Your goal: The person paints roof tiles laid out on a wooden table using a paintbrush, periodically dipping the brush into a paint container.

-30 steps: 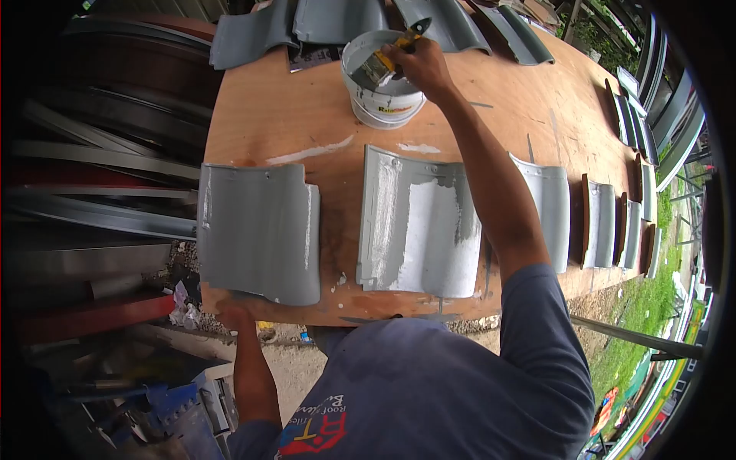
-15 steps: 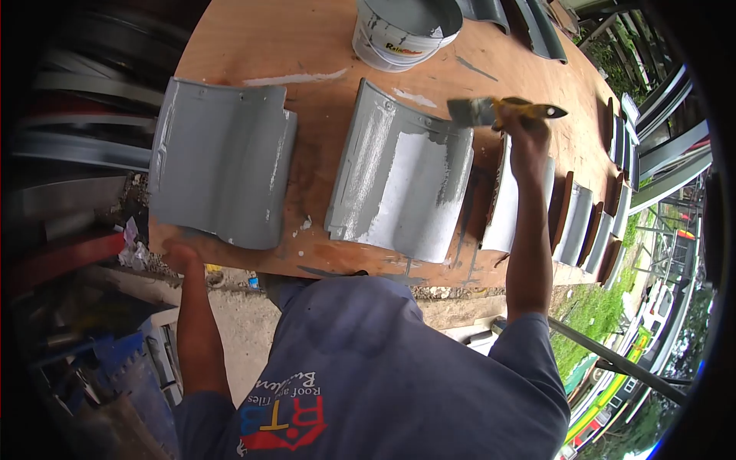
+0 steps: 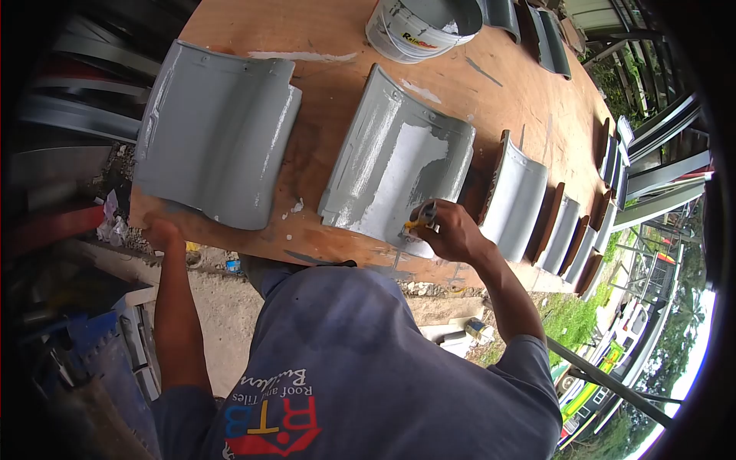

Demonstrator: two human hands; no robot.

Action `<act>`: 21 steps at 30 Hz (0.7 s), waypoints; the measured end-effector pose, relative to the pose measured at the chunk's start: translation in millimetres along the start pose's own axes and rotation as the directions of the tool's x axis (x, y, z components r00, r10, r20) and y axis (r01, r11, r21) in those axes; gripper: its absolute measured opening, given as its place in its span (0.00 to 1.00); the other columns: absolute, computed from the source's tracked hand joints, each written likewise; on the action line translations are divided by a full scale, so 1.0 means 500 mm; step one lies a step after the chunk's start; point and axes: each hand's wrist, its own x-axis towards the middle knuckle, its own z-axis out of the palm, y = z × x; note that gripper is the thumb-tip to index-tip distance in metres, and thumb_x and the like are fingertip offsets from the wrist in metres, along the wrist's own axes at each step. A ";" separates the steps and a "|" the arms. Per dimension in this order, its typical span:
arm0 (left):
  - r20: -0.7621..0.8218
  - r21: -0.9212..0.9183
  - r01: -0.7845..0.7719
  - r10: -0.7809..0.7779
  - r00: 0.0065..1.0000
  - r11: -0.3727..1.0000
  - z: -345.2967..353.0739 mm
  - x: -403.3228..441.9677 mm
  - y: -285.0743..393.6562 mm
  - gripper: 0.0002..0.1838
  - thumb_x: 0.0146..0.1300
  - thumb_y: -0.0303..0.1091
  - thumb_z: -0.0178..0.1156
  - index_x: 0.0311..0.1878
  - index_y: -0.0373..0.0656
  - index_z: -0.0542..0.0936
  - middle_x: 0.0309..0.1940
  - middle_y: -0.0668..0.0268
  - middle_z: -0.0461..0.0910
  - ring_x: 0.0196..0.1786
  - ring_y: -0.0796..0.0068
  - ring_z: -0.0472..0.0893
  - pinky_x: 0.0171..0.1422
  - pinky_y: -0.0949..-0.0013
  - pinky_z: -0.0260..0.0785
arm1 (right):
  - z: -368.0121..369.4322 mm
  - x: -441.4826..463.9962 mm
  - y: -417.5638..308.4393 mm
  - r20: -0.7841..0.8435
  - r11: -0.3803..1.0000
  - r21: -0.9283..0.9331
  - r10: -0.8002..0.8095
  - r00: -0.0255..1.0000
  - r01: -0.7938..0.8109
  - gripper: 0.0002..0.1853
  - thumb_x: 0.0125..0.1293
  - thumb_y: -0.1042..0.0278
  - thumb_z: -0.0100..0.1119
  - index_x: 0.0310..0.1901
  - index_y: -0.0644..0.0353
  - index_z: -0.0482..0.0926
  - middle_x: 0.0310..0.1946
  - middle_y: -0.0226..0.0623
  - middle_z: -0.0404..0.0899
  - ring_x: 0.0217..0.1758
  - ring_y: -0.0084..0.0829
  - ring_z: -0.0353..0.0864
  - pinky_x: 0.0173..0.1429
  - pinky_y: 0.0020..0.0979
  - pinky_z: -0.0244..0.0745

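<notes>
My right hand (image 3: 454, 234) grips a paintbrush (image 3: 418, 225) with a yellow and black handle, low over the near part of a curved roof tile (image 3: 368, 165). Grey paint covers this tile's left side and top, while a pale patch shows in its middle and near edge. My hand hides the bristles, so contact is unclear. At the table's near left edge rests my left hand (image 3: 162, 232), its fingers too indistinct to read. Close to it lies a fully grey roof tile (image 3: 215, 138).
A white paint bucket (image 3: 410, 38) stands at the far side of the wooden table (image 3: 330, 84). Pale grey tiles (image 3: 515, 195) with brown edges line up to the right. Dark tiles (image 3: 550, 46) lie at the back. Metal lengths (image 3: 84, 115) are stacked on the left.
My right hand has brought the paintbrush from above the tile's far right corner down and left to its near edge. My left hand stays by the table edge. The view has shifted slightly.
</notes>
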 end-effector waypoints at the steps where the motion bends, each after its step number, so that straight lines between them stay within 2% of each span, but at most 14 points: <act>1: 0.010 0.001 0.008 -0.008 1.000 1.000 0.000 -0.001 0.000 0.45 0.71 0.65 0.45 0.62 0.22 0.74 0.58 0.32 0.80 0.61 0.33 0.82 0.67 0.39 0.73 | -0.004 0.003 0.007 0.049 0.987 0.096 0.124 0.991 -0.128 0.08 0.63 0.71 0.71 0.42 0.62 0.85 0.34 0.46 0.84 0.38 0.46 0.87 0.43 0.43 0.82; 2: 0.006 0.014 -0.008 0.008 1.000 1.000 0.000 -0.003 0.000 0.45 0.71 0.65 0.45 0.62 0.22 0.74 0.58 0.33 0.80 0.61 0.34 0.81 0.67 0.39 0.73 | -0.011 0.019 0.029 0.046 0.981 0.093 0.168 0.985 -0.172 0.11 0.63 0.68 0.72 0.43 0.65 0.85 0.32 0.50 0.85 0.36 0.48 0.88 0.43 0.42 0.81; 5: 0.012 -0.020 -0.012 0.012 1.000 1.000 -0.011 -0.016 0.012 0.44 0.71 0.65 0.46 0.62 0.22 0.74 0.58 0.33 0.80 0.61 0.35 0.81 0.67 0.40 0.73 | -0.042 0.080 0.085 -0.102 0.956 0.074 0.290 0.952 -0.283 0.12 0.64 0.66 0.71 0.41 0.66 0.85 0.30 0.52 0.84 0.37 0.51 0.87 0.42 0.45 0.80; 7: 0.021 -0.062 0.003 -0.002 1.000 0.998 -0.005 -0.012 0.003 0.44 0.72 0.65 0.47 0.62 0.23 0.74 0.58 0.34 0.80 0.61 0.35 0.81 0.67 0.40 0.73 | -0.077 0.125 0.120 -0.214 0.950 -0.014 0.302 0.929 -0.312 0.12 0.63 0.66 0.71 0.40 0.66 0.83 0.32 0.53 0.84 0.38 0.54 0.87 0.44 0.46 0.80; 8: -0.003 -0.050 -0.015 0.015 1.000 0.999 0.002 0.000 -0.005 0.44 0.71 0.65 0.48 0.62 0.23 0.74 0.57 0.34 0.80 0.61 0.35 0.81 0.67 0.40 0.73 | -0.094 0.150 0.137 -0.211 0.952 -0.017 0.296 0.932 -0.306 0.12 0.63 0.66 0.71 0.40 0.66 0.83 0.32 0.53 0.84 0.38 0.54 0.87 0.44 0.46 0.80; 10: -0.028 -0.033 -0.029 0.028 0.999 0.999 0.003 0.005 -0.008 0.44 0.71 0.66 0.48 0.61 0.23 0.74 0.57 0.34 0.80 0.60 0.35 0.82 0.67 0.40 0.74 | -0.124 0.189 0.158 -0.374 0.958 -0.147 0.177 0.910 -0.247 0.11 0.63 0.67 0.70 0.39 0.66 0.81 0.36 0.51 0.83 0.41 0.54 0.85 0.46 0.46 0.79; 11: -0.027 -0.034 -0.025 0.024 0.999 0.999 0.003 0.004 -0.008 0.44 0.72 0.66 0.48 0.61 0.23 0.74 0.57 0.34 0.80 0.60 0.35 0.82 0.67 0.40 0.73 | -0.135 0.201 0.162 -0.370 0.958 -0.149 0.176 0.912 -0.246 0.11 0.63 0.67 0.70 0.39 0.66 0.81 0.36 0.51 0.83 0.41 0.54 0.85 0.46 0.46 0.79; 13: -0.029 -0.036 -0.015 0.013 0.999 0.999 0.004 0.002 -0.006 0.44 0.72 0.66 0.48 0.60 0.24 0.74 0.56 0.34 0.80 0.60 0.35 0.81 0.67 0.40 0.73 | -0.154 0.224 0.156 -0.436 0.938 -0.326 -0.043 0.899 -0.114 0.09 0.64 0.70 0.70 0.41 0.65 0.81 0.38 0.49 0.82 0.44 0.53 0.84 0.47 0.47 0.79; 17: -0.048 -0.043 -0.021 0.019 0.999 0.999 0.000 -0.003 0.004 0.44 0.71 0.65 0.49 0.60 0.23 0.75 0.56 0.33 0.81 0.60 0.35 0.82 0.67 0.40 0.73 | -0.107 0.214 0.142 -0.378 0.913 -0.405 -0.216 0.900 0.049 0.07 0.61 0.75 0.68 0.40 0.62 0.81 0.37 0.44 0.82 0.45 0.50 0.84 0.46 0.46 0.80; 18: -0.046 -0.055 -0.009 0.006 0.999 0.998 0.001 -0.003 -0.001 0.44 0.71 0.65 0.49 0.60 0.23 0.76 0.56 0.33 0.81 0.60 0.34 0.82 0.67 0.40 0.73 | -0.061 0.178 0.134 -0.222 0.862 -0.481 -0.297 0.929 0.161 0.08 0.59 0.77 0.67 0.40 0.61 0.81 0.36 0.43 0.82 0.43 0.48 0.84 0.45 0.45 0.81; 21: -0.047 -0.021 -0.030 0.029 0.998 0.999 0.001 0.000 -0.009 0.43 0.72 0.65 0.48 0.60 0.23 0.74 0.56 0.33 0.80 0.60 0.34 0.82 0.67 0.40 0.73 | 0.004 0.125 0.065 -0.134 0.932 -0.299 -0.253 0.958 0.205 0.07 0.59 0.78 0.67 0.39 0.62 0.81 0.34 0.43 0.81 0.41 0.48 0.83 0.42 0.46 0.81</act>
